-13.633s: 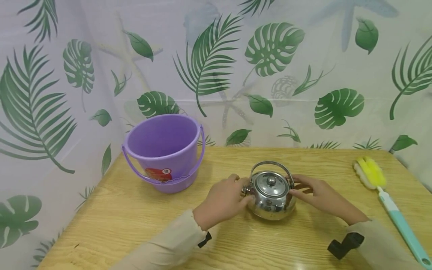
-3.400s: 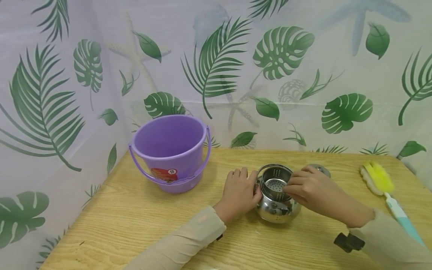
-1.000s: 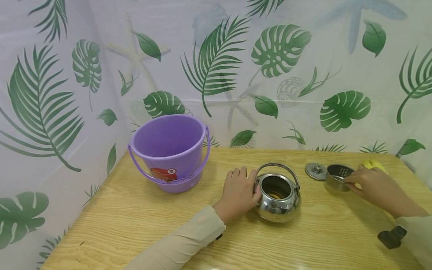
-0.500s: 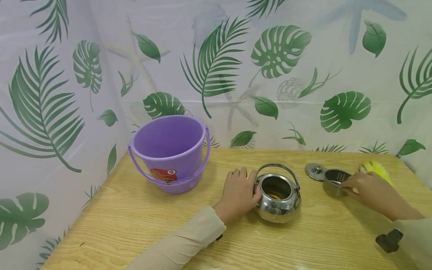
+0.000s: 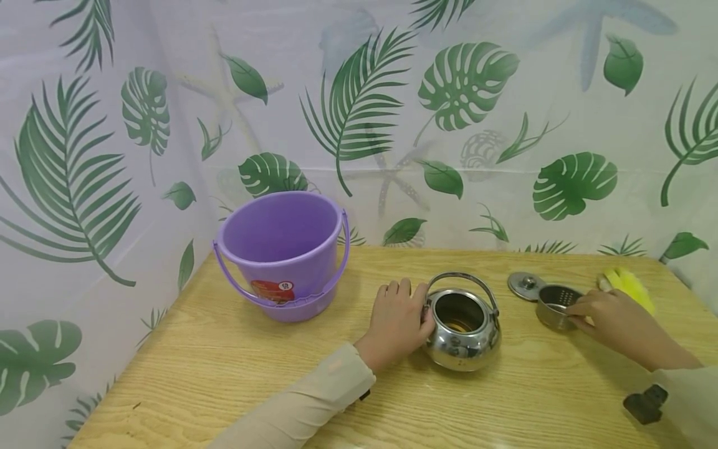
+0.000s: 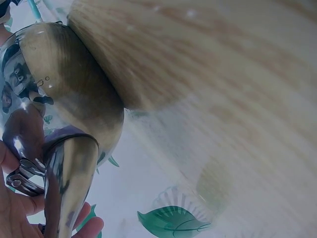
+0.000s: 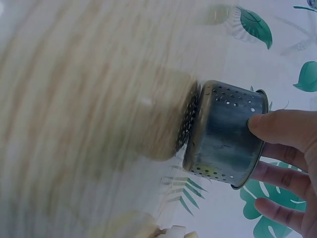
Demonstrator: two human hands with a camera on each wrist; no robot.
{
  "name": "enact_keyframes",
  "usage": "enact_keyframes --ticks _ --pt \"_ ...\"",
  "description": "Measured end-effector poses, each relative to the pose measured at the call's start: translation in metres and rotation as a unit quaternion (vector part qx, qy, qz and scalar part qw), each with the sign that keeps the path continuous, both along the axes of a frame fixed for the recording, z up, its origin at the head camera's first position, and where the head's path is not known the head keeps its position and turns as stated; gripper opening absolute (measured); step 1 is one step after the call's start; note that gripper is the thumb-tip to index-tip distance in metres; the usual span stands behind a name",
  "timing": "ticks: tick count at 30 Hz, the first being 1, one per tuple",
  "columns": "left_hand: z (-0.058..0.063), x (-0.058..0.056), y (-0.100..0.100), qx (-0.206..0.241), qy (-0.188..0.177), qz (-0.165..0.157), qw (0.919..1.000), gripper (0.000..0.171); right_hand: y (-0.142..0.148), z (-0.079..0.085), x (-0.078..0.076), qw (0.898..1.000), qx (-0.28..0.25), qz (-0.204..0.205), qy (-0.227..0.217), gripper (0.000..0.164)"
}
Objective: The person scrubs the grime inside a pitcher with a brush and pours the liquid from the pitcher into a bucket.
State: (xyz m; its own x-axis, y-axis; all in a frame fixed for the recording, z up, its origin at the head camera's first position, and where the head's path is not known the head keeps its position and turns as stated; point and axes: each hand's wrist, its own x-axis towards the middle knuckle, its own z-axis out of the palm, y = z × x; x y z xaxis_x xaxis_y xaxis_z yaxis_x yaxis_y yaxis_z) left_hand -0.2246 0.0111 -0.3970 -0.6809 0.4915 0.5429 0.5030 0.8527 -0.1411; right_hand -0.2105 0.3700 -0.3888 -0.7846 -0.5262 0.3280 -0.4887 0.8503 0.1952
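The round steel teapot (image 5: 463, 352) stands uncovered on the table, its hoop handle upright. My left hand (image 5: 398, 321) grips it at the spout side; in the left wrist view fingers show around the spout (image 6: 74, 173). To the right, my right hand (image 5: 617, 321) pinches the rim of a perforated steel tea strainer (image 5: 552, 317). The right wrist view has the thumb on the outer wall of the strainer (image 7: 225, 134), whose base is right at the tabletop. Beside the strainer lies the teapot's lid (image 5: 526, 285), knob up.
A purple bucket (image 5: 286, 280) with its handle down stands at the back left. The yellow head of a brush (image 5: 631, 290) shows behind my right hand, its handle hidden by the arm. A leaf-printed sheet (image 5: 359, 125) hangs along the table's back edge.
The lid came off the teapot and lies on the table. My right hand lifted the strainer out and carried it right, beside the lid. My left hand stays on the teapot.
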Motion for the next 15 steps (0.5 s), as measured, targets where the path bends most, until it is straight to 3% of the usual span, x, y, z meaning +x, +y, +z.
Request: enact_keyframes --ticks 6,15 --pt "0.0003 -0.0002 0.0003 0.001 -0.004 -0.001 1.0 0.028 0.0023 -0.0038 -0.0006 0.999 -0.007 0.03 0.017 0.012" --pt "0.0025 0.002 0.0003 0.0 -0.011 0.002 0.9999 0.028 0.0006 -0.0026 0.002 0.999 -0.008 0.03 -0.026 0.013"
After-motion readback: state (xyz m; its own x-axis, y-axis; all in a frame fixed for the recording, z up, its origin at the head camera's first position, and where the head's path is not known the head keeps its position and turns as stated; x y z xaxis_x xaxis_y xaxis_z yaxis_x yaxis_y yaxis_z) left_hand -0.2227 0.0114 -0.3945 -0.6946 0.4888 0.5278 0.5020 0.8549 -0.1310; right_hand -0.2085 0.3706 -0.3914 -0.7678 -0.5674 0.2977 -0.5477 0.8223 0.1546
